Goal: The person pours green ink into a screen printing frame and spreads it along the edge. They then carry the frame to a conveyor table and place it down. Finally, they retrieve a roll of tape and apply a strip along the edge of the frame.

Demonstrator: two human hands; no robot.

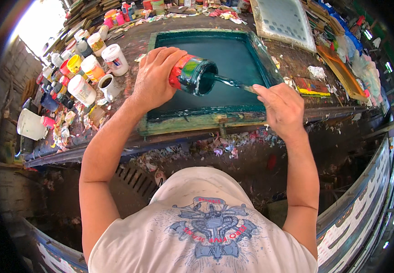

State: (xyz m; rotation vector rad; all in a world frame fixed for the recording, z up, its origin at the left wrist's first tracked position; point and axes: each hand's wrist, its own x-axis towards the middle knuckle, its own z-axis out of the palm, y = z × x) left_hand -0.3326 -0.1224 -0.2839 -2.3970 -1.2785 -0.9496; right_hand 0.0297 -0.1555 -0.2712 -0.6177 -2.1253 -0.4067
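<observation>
Nearest the camera, at 6 o'clock, is the wearer's white shirt (206, 218), printed in blue-grey and red. From left to right: at 9 o'clock, a white tub (30, 123) stands on the paint-spotted counter (135, 38), just beside a small pink cup (47, 122). At 10 o'clock, many paint containers (82, 90) stand close together, chiefly white, with some yellow, red and dark ones; at their right edge is a white mug (110, 93) with dark contents.

At 11 o'clock, the left hand (155, 77) has its fingers wrapped around a red-and-green jar (188, 74). The jar, at 12 o'clock, is tilted, its dark-coated mouth turned to the right, over a frame (197, 120) whose wooden rim surrounds a dark teal surface.

At 1 o'clock, a paint-coated stick (233, 83) slants out of the jar's mouth; its outer end is pinched in the fingers of the right hand (284, 109), between 2 and 3 o'clock. Farther off at 1 o'clock lies a pale screen (284, 22). At 2 o'clock are a red-and-yellow slab (312, 86), an orange-brown wooden frame (338, 70) and, beyond it, crumpled clear plastic (365, 75).
</observation>
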